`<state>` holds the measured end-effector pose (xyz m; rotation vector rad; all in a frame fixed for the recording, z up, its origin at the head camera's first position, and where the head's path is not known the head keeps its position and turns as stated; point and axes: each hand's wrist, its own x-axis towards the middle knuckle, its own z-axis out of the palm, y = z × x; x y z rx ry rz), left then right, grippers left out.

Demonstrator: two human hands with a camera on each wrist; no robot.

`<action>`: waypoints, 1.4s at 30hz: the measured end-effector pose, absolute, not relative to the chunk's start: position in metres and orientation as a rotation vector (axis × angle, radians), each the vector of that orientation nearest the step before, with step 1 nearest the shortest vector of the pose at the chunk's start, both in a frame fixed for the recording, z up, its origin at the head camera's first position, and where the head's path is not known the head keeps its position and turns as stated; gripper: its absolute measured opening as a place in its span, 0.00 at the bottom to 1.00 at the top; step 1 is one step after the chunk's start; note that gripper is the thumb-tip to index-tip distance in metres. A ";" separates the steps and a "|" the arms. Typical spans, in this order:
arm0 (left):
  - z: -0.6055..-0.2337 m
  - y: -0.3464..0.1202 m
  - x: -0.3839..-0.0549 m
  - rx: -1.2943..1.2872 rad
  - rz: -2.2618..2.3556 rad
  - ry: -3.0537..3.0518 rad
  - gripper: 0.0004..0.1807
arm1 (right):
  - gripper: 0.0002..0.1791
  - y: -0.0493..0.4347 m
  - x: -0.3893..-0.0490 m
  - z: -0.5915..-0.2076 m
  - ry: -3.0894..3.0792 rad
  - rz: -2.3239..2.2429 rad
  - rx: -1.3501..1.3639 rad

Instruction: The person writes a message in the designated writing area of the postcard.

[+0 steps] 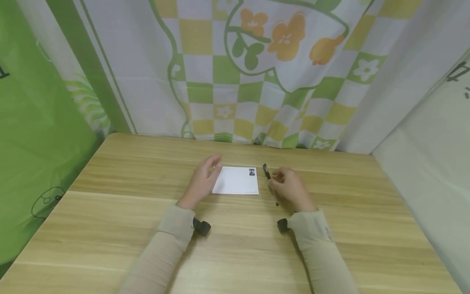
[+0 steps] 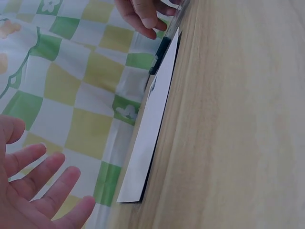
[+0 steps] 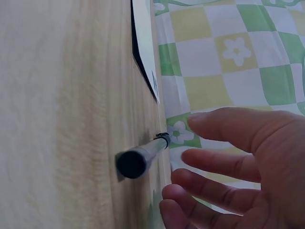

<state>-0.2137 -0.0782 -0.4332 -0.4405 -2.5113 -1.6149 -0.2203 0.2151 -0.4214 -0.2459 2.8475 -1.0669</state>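
A white card (image 1: 235, 181) with a small dark print in its far right corner lies flat on the wooden table. To its right lies a pen (image 1: 273, 192) with a black cap, pointing away from the person. My left hand (image 1: 204, 179) hovers by the card's left edge, fingers spread and loosely bent, holding nothing. Beside the pen is my right hand (image 1: 290, 188), thumb and fingers apart; the right wrist view shows a gap between the fingertips and the pen (image 3: 151, 149). In the left wrist view the card (image 2: 155, 124) appears nearly edge-on.
The wooden table (image 1: 235, 257) spans the view. A checked, flowered curtain (image 1: 235, 94) hangs along its far edge. Green cloth (image 1: 36, 122) hangs at the left and a pale wall covering (image 1: 433, 143) at the right. A dark wrist camera (image 1: 202, 226) sits on the left cuff.
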 end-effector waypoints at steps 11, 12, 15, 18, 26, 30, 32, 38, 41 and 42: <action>-0.436 -0.073 -0.211 -0.441 -1.712 -2.542 0.25 | 0.21 0.215 -0.219 -0.422 2.808 -1.039 -0.182; -0.436 -0.073 -0.210 -0.439 -1.723 -2.548 0.25 | 0.21 0.214 -0.220 -0.422 2.811 -1.030 -0.179; -0.436 -0.073 -0.209 -0.446 -1.747 -2.557 0.24 | 0.20 0.212 -0.220 -0.423 2.826 -1.019 -0.181; -0.436 -0.072 -0.208 -0.449 -1.762 -2.558 0.24 | 0.19 0.212 -0.221 -0.424 2.842 -1.017 -0.193; -0.438 -0.068 -0.209 -0.433 -1.831 -2.549 0.23 | 0.18 0.212 -0.222 -0.425 2.837 -1.014 -0.177; -0.437 -0.065 -0.208 -0.418 -1.843 -2.540 0.21 | 0.17 0.212 -0.222 -0.425 2.834 -1.010 -0.169; -0.437 -0.064 -0.208 -0.417 -1.837 -2.541 0.20 | 0.15 0.212 -0.222 -0.425 2.838 -1.002 -0.163; -0.441 -0.064 -0.208 -0.413 -1.836 -2.537 0.18 | 0.16 0.210 -0.224 -0.426 2.834 -0.978 -0.141; -0.442 -0.065 -0.208 -0.418 -1.844 -2.529 0.18 | 0.17 0.209 -0.225 -0.426 2.832 -0.974 -0.128; -0.442 -0.065 -0.208 -0.422 -1.844 -2.528 0.18 | 0.17 0.209 -0.225 -0.426 2.832 -0.970 -0.125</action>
